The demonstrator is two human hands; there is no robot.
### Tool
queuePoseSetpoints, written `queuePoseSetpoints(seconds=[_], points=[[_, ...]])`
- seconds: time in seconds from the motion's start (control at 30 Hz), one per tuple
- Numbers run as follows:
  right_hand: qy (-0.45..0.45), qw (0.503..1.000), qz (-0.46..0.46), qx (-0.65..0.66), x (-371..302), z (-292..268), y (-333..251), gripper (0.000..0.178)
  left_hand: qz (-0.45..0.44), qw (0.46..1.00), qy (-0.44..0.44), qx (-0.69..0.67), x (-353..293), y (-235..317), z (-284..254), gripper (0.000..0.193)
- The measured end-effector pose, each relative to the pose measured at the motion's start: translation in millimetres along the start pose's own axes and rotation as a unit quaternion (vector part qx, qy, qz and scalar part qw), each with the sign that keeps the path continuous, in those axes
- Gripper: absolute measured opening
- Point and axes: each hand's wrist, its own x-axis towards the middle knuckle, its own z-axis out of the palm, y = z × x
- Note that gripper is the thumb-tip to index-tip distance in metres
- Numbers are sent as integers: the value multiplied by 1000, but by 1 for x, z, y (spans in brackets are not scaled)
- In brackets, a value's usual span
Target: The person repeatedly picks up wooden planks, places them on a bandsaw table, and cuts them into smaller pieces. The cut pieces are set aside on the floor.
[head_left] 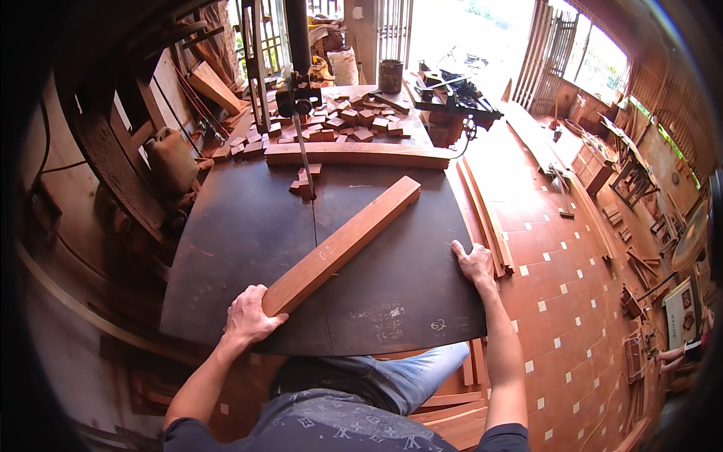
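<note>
A reddish-brown wooden beam (343,245) lies slantwise across the dark bandsaw table (399,286), its far end toward the right. My left hand (252,315) is closed around the beam's near end, by the table's front left. My right hand (474,264) grips the right edge of the table, thumb on top; its other fingers are partly hidden. The thin upright saw blade (304,154) meets the table beyond the beam, which lies apart from it. Small offcut blocks (305,181) sit right beside the blade. Chalk marks show on the beam and table.
Behind the blade, a long curved wooden piece (358,155) lies crosswise before a pile of offcuts (361,120). Long boards (482,215) lie along the table's right side. A plastic jug (172,160) stands left. A person's arm (670,355) shows at far right.
</note>
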Motion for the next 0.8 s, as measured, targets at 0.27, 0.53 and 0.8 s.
queuePoseSetpoints(seconds=[0.27, 0.53, 0.8], points=[[23, 998, -5, -54, 4, 7, 1, 92, 175, 974, 98, 106, 30, -120, -38, 51], [35, 997, 9, -62, 5, -1, 6, 86, 315, 918, 196, 142, 97, -265, -68, 93], [249, 946, -154, -138, -37, 30, -28, 41, 245, 908, 267, 211, 122, -335, -61, 92]])
